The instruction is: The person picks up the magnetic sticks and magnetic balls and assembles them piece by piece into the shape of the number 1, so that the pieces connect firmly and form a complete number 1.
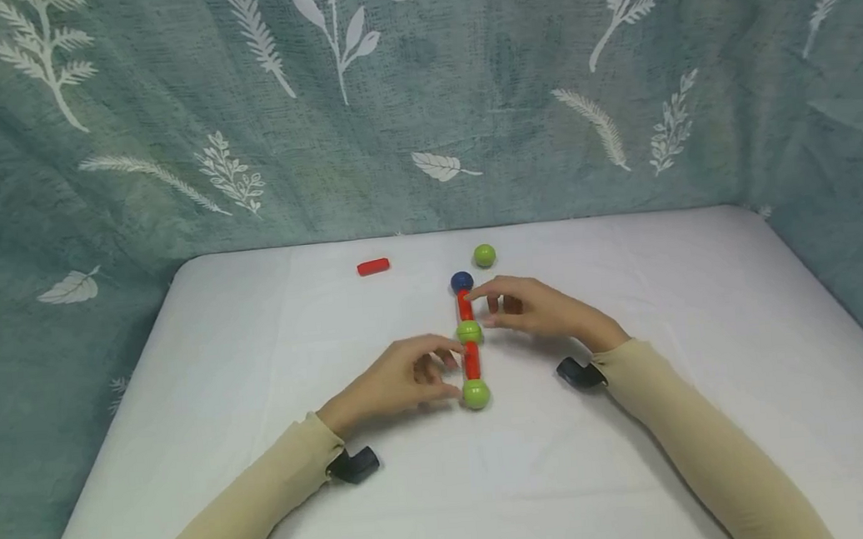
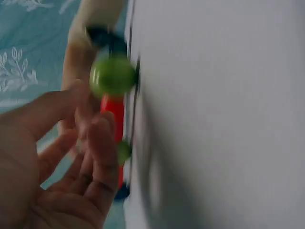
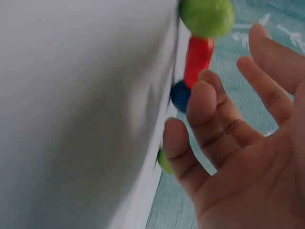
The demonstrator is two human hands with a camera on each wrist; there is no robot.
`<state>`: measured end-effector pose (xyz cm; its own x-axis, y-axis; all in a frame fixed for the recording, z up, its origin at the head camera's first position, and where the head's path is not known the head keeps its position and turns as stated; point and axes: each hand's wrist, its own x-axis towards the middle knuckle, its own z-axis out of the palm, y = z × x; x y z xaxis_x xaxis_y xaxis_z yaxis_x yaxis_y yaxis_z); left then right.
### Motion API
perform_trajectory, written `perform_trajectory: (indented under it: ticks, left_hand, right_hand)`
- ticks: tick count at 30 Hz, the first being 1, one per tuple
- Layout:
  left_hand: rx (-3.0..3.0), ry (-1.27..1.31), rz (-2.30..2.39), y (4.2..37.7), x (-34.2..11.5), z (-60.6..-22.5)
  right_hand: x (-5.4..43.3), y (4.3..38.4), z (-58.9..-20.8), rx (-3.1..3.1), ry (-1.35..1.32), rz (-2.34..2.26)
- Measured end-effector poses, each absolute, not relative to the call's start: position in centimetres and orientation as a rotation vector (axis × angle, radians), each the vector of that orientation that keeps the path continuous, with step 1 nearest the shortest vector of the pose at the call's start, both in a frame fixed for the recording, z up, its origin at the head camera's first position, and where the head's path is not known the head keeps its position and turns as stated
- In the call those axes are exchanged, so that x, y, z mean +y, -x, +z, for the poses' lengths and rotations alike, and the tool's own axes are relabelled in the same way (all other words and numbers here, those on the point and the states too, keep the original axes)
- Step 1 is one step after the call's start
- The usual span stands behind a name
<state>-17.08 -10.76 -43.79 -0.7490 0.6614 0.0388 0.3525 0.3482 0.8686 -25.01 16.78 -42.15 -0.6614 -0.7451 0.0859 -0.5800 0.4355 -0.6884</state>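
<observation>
A straight row of joined pieces lies on the white table: a blue ball (image 1: 462, 281) at the far end, a red rod (image 1: 465, 306), a green ball (image 1: 469, 332), another red rod (image 1: 471, 361), and a near green ball (image 1: 476, 394). On its left side is my left hand (image 1: 409, 373), fingers loosely bent, index tip by the nearer rod and thumb by the near ball; contact is unclear. From the right, my right hand (image 1: 535, 306) has its index tip at the farther rod and its thumb beside the middle ball. Neither hand grips anything in the wrist views.
Toward the back of the table (image 1: 255, 332) lie a loose red rod (image 1: 374, 267) on the left and a loose green ball (image 1: 485, 256) behind the row. A patterned green curtain (image 1: 391, 122) hangs past the rear edge.
</observation>
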Motion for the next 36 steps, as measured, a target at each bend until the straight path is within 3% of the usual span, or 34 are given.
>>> perform_trajectory:
  ticks: [9,15,22,36]
  left_hand:
    - [2.555,-0.556,1.570,26.4,-17.0,-41.8]
    - [2.649,-0.332,1.407,30.2,-19.2,-42.3]
    - [2.749,-0.380,1.162,32.1,-19.6,-43.1]
    - [2.741,-0.430,1.063,32.0,-19.6,-43.5]
  right_hand:
    - [16.1,24.0,-42.6,2.347,1.171,-1.068]
    - [15.9,23.8,-43.1,2.305,1.169,-1.075]
    - [15.7,23.5,-43.1,2.312,1.139,-1.050]
    - [15.3,23.3,-43.3,2.359,1.085,-1.024]
